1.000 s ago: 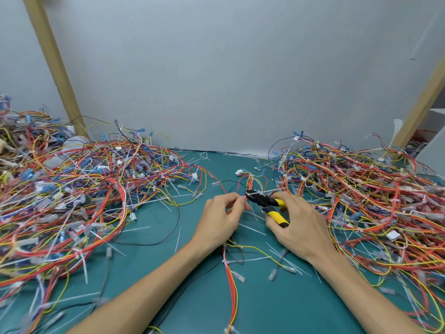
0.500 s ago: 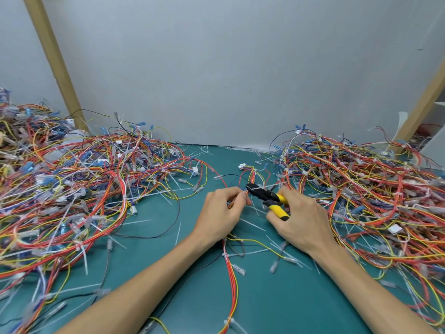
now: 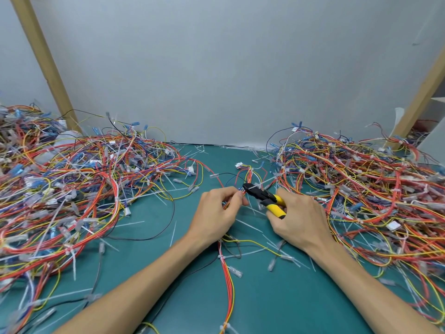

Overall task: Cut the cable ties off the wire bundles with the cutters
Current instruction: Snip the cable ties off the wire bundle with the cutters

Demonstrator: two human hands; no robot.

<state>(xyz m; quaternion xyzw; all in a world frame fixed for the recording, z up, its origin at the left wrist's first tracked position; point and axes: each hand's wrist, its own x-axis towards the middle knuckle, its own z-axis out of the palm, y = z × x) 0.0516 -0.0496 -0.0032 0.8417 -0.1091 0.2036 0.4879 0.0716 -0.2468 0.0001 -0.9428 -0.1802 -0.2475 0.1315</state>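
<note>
Both forearms reach in from the near edge of the bench, and we have the hands meeting at its middle. The left hand is curled, its thumb and fingertips pinching a red-and-yellow wire bundle that trails toward the near edge. The right hand wraps the yellow handles of the cutters, whose black nose points left and touches the bundle just beside the left fingertips. The left heap and the right heap of wires crowd the side edges.
</note>
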